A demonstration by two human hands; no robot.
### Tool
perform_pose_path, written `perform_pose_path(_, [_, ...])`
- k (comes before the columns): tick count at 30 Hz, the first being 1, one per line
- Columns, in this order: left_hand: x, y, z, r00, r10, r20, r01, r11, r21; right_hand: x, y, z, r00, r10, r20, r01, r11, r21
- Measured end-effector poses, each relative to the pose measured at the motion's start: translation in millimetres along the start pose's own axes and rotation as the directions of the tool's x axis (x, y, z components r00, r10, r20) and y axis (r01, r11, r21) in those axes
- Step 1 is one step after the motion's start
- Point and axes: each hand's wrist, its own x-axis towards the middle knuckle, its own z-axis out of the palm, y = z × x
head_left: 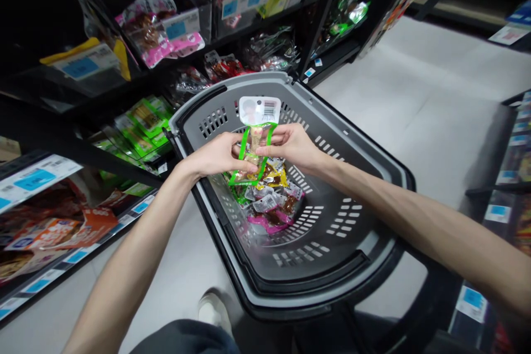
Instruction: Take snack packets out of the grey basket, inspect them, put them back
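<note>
Here, left hand (218,154) and right hand (302,146) pinch green-edged packet (256,136) over gray basket (307,275); other packets (274,204) lie inside, toward left.

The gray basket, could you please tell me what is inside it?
Packets with pink, yellow and green parts lie in the basket. The green-edged packet in the left hand and right hand hides part of the pile.

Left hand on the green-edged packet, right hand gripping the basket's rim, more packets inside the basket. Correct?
Not quite: the right hand isn't on the rim. The head view shows it holding the green-edged packet too, along with the left hand. The rest stands: more packets lie inside the basket.
</note>
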Motion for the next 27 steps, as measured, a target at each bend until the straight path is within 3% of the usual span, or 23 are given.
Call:
perform_pose_path(14, [-1.1,2.8,-0.8,1.000,0.007,-0.010,-0.007,1.000,0.007,0.1,1.8,-0.3,1.000,0.015,-0.014,-0.015,1.000,0.020])
perform_pose_path(27, [0.7,-4.6,0.1,0.998,0.014,0.057,-0.010,0.998,-0.062,-0.6,-0.9,1.7,0.999,0.030,-0.041,-0.029,0.999,0.028])
